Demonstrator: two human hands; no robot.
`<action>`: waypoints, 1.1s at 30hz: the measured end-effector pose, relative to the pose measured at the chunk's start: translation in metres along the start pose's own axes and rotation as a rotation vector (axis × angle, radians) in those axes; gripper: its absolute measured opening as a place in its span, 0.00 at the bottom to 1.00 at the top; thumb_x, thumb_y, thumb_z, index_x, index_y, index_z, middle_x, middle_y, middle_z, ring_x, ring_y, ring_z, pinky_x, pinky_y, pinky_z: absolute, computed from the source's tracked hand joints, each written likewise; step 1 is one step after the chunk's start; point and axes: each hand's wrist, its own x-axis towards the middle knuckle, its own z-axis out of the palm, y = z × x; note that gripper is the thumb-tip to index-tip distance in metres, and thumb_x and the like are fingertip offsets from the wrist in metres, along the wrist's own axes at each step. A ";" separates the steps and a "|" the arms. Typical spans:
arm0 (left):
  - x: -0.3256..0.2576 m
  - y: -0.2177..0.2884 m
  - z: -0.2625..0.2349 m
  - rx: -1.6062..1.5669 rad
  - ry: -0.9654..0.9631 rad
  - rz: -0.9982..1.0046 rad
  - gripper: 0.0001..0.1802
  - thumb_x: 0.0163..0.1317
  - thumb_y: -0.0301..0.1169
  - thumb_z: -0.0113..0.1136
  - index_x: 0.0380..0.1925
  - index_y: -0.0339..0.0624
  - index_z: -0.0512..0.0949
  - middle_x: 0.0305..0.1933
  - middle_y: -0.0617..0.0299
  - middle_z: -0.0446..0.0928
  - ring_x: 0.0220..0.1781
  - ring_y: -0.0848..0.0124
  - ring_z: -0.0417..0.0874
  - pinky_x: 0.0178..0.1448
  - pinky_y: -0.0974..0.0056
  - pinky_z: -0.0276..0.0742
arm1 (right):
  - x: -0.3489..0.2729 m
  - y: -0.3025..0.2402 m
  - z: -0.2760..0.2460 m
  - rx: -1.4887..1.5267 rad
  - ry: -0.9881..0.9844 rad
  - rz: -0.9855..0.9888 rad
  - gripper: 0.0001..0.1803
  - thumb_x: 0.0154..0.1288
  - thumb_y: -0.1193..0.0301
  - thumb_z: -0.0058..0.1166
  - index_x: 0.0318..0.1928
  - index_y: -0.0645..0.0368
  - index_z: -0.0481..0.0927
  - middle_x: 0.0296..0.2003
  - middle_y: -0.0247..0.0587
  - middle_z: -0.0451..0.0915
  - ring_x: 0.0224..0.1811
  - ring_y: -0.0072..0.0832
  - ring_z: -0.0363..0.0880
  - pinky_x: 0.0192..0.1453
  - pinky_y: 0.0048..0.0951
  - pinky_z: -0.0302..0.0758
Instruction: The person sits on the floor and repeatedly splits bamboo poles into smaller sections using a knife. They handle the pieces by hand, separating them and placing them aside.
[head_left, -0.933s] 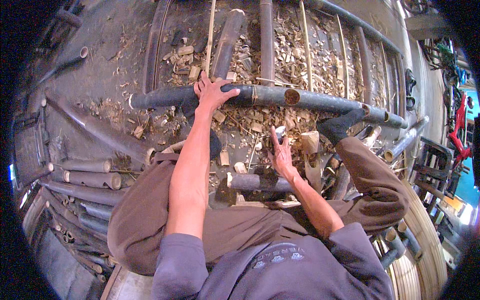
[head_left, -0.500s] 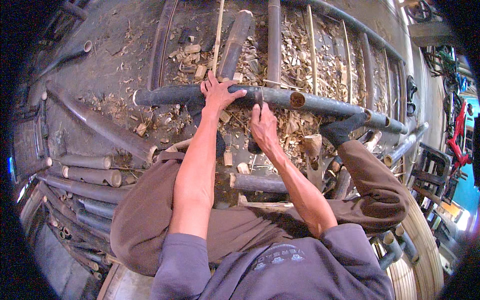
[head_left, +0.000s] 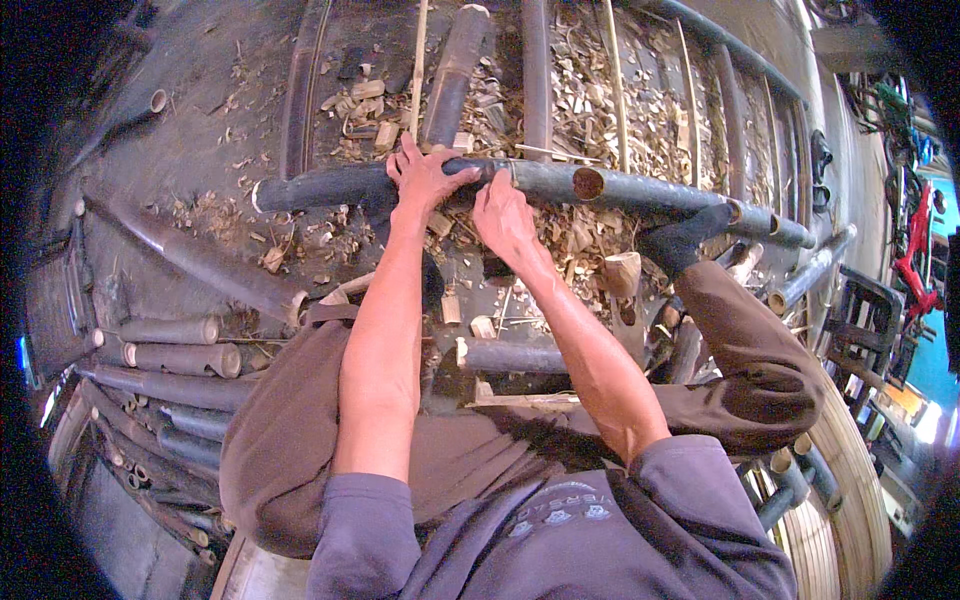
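Observation:
A long dark bamboo pole (head_left: pixel 650 198) with round holes cut in it lies across in front of me, forming the near rail of a ladder-like bamboo frame. My left hand (head_left: pixel 425 180) rests over the pole with fingers spread and thumb stretched to the right. Close beside that thumb, my right hand (head_left: pixel 505 215) is closed at the pole's near side. What it grips is mostly hidden now; the earlier picture shows a thin dark tool standing up from its fingers. Behind my left hand, a thick bamboo piece (head_left: pixel 458 80) and a pale thin strip (head_left: pixel 420 65) point away from me.
Wood chips and shavings (head_left: pixel 580 90) litter the floor inside the frame. My right foot (head_left: pixel 685 235) touches the pole. Several bamboo lengths (head_left: pixel 180 357) lie at the left, and another (head_left: pixel 510 355) lies before my lap. A bamboo stump (head_left: pixel 622 272) stands near my right forearm.
My right hand has slid left along the pole, closer to my left thumb. The view has shifted slightly, and the left hand keeps its place on the pole.

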 end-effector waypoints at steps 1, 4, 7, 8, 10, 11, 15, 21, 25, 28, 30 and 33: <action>0.000 0.003 0.000 -0.009 -0.003 0.009 0.36 0.42 0.71 0.59 0.52 0.74 0.78 0.72 0.32 0.43 0.75 0.42 0.44 0.72 0.41 0.30 | -0.003 0.006 0.001 0.022 0.021 -0.016 0.12 0.66 0.69 0.44 0.40 0.67 0.64 0.27 0.70 0.77 0.32 0.62 0.78 0.34 0.56 0.76; 0.003 -0.006 0.000 -0.137 -0.014 0.058 0.32 0.46 0.63 0.62 0.51 0.67 0.78 0.69 0.34 0.49 0.71 0.42 0.52 0.71 0.43 0.38 | -0.010 0.010 -0.006 0.053 -0.019 -0.015 0.11 0.65 0.69 0.45 0.38 0.66 0.66 0.26 0.68 0.76 0.31 0.63 0.77 0.33 0.56 0.74; 0.022 -0.033 0.005 -0.534 0.244 0.081 0.36 0.49 0.56 0.62 0.54 0.48 0.71 0.58 0.42 0.68 0.64 0.51 0.65 0.68 0.52 0.51 | -0.063 0.038 0.018 0.114 -0.162 -0.080 0.14 0.64 0.69 0.45 0.45 0.67 0.70 0.35 0.70 0.75 0.39 0.62 0.75 0.42 0.57 0.71; 0.033 -0.023 0.001 -0.585 0.247 -0.083 0.38 0.50 0.57 0.62 0.54 0.43 0.70 0.55 0.43 0.71 0.62 0.50 0.68 0.67 0.52 0.54 | -0.068 0.047 0.011 0.060 -0.159 -0.064 0.18 0.64 0.68 0.46 0.49 0.68 0.70 0.37 0.67 0.76 0.40 0.62 0.76 0.46 0.55 0.71; 0.037 -0.025 0.007 -0.514 0.248 -0.351 0.41 0.53 0.59 0.59 0.55 0.35 0.70 0.52 0.43 0.75 0.57 0.49 0.73 0.65 0.52 0.60 | -0.066 0.033 -0.022 0.062 -0.138 0.086 0.20 0.62 0.64 0.50 0.51 0.62 0.71 0.42 0.62 0.78 0.45 0.58 0.76 0.48 0.50 0.73; 0.047 -0.034 0.006 -0.413 0.264 -0.417 0.42 0.55 0.60 0.57 0.56 0.33 0.69 0.51 0.43 0.76 0.55 0.48 0.75 0.63 0.52 0.63 | -0.055 0.034 -0.039 0.038 -0.153 0.175 0.21 0.61 0.62 0.52 0.52 0.60 0.71 0.45 0.59 0.78 0.47 0.55 0.76 0.49 0.49 0.74; 0.064 -0.010 -0.008 -0.733 0.071 -0.242 0.36 0.60 0.56 0.56 0.53 0.32 0.75 0.52 0.48 0.77 0.50 0.60 0.78 0.57 0.58 0.70 | 0.001 0.097 -0.077 -0.265 0.149 0.082 0.19 0.57 0.63 0.54 0.47 0.59 0.72 0.45 0.51 0.76 0.49 0.49 0.76 0.51 0.51 0.75; 0.069 0.000 -0.005 -1.034 0.049 -0.444 0.39 0.62 0.55 0.53 0.62 0.33 0.67 0.62 0.56 0.70 0.60 0.63 0.71 0.65 0.60 0.62 | 0.041 0.138 -0.098 -0.266 0.112 -0.018 0.17 0.59 0.63 0.54 0.43 0.62 0.76 0.44 0.49 0.75 0.49 0.50 0.74 0.51 0.48 0.76; 0.063 0.003 -0.015 -1.209 -0.068 -0.306 0.41 0.62 0.58 0.52 0.64 0.35 0.65 0.64 0.58 0.67 0.65 0.64 0.67 0.68 0.60 0.58 | 0.049 0.140 -0.095 -0.315 0.046 -0.033 0.16 0.59 0.61 0.53 0.40 0.63 0.78 0.40 0.48 0.75 0.46 0.48 0.76 0.49 0.46 0.77; 0.055 0.025 -0.008 -1.209 -0.074 -0.196 0.40 0.63 0.58 0.50 0.64 0.37 0.66 0.65 0.59 0.67 0.66 0.65 0.65 0.69 0.61 0.56 | 0.053 0.159 -0.104 -0.417 0.023 0.020 0.14 0.58 0.67 0.48 0.37 0.62 0.82 0.38 0.50 0.81 0.46 0.43 0.80 0.42 0.44 0.80; 0.061 0.026 -0.002 -1.204 -0.055 -0.346 0.40 0.64 0.59 0.49 0.64 0.37 0.65 0.66 0.58 0.66 0.67 0.66 0.63 0.70 0.61 0.53 | 0.050 0.161 -0.124 -0.449 -0.016 -0.101 0.13 0.57 0.66 0.48 0.36 0.59 0.82 0.35 0.46 0.82 0.43 0.42 0.81 0.44 0.45 0.79; 0.056 0.061 0.005 -0.896 -0.094 -0.193 0.43 0.63 0.62 0.47 0.61 0.30 0.68 0.58 0.56 0.72 0.57 0.66 0.70 0.65 0.62 0.59 | 0.046 0.194 -0.135 -0.435 0.106 0.032 0.19 0.61 0.59 0.51 0.43 0.61 0.78 0.44 0.47 0.79 0.48 0.43 0.79 0.50 0.45 0.78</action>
